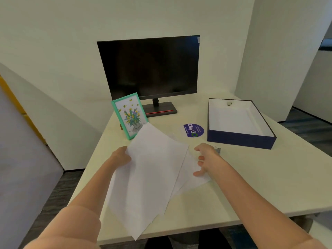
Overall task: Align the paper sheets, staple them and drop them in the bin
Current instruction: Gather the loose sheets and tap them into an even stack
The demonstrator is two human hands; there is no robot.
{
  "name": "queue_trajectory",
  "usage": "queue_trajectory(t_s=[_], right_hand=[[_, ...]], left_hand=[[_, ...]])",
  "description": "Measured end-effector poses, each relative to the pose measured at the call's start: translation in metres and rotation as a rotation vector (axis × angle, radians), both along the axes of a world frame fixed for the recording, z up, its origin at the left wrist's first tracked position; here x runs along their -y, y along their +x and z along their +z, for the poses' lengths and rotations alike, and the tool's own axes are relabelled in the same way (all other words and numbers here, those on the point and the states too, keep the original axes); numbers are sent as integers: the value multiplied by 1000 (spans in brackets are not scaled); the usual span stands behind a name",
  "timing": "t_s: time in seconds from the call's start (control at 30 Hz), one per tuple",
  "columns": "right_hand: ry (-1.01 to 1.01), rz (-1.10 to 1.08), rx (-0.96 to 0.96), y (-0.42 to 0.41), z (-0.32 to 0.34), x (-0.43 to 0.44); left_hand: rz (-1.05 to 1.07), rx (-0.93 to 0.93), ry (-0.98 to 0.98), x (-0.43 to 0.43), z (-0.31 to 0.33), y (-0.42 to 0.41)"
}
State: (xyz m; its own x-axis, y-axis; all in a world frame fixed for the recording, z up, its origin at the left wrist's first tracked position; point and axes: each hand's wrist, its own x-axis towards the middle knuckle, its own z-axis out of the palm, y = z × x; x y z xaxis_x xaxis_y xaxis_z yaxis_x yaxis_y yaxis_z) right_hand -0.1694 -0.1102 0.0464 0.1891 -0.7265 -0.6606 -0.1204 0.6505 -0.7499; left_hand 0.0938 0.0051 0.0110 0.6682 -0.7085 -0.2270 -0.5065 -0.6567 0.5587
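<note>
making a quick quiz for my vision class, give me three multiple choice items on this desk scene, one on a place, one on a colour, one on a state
1. Where does the open box stand relative to the monitor?
A) to its left B) on top of it C) to its right

2. What colour is the picture frame?
A) red B) teal C) black

3. How do the paper sheets lie?
A) fanned out, edges askew B) squared in a neat stack C) stapled inside the box

Answers:
1 C: the box sits on the right side of the table, nearer than the monitor.
2 B: its rim is teal green.
3 A: the left hand grips some sheets, and others splay out by the right hand.
</note>
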Motion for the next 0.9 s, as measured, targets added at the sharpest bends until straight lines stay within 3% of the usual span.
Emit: queue_trajectory(t_s=[0.37,0.63,0.9], right_hand=[[3,-91,14,4,-7,-5],[-102,-101,148,18,-26,-24],[-279,5,-91,37,-49,-50]], left_hand=[[-15,-42,-20,3,0,-4],[28,-54,-41,5,-5,-6],[8,-100,-42,2,0,-5]])
